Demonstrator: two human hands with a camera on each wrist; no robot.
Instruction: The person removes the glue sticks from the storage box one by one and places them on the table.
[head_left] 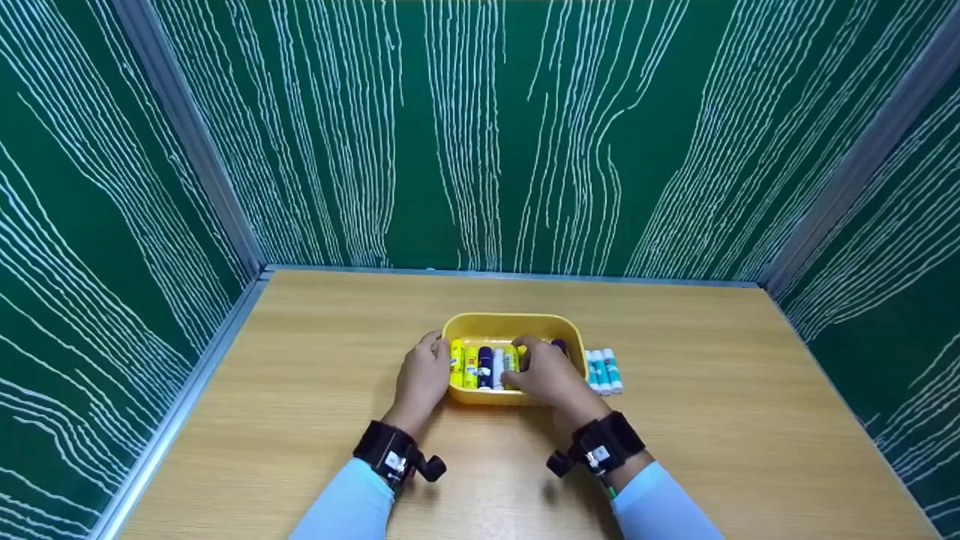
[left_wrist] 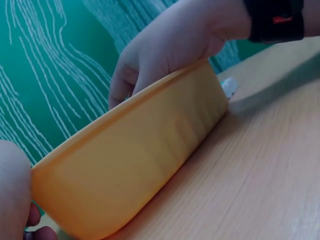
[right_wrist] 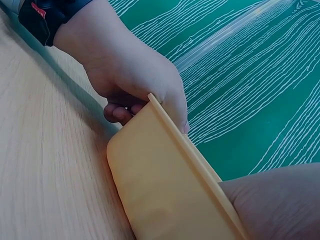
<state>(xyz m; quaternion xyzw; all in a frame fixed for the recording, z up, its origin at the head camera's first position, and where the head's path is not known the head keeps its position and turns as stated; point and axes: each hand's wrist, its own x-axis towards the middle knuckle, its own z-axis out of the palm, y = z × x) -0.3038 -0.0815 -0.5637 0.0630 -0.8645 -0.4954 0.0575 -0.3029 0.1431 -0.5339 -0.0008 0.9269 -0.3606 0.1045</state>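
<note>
Yellow, the stick (head_left: pixel 511 361) we saw lay in the tub (head_left: pixel 487 399), long axis running near-to-far between the nearer right hand (head_left: pixel 553 371)'s parted thumb and forefinger, pinched or not we couldn't tell, while the left hand (head_left: pixel 424 375) gripped the tub.

The right hand (head_left: pixel 551 373) partly hides the glue sticks (head_left: pixel 485 367) in the yellow tub (head_left: pixel 510 325); their label print (head_left: pixel 471 364) is too small to read. The left wrist view crops the left hand (left_wrist: pixel 14 187).
</note>
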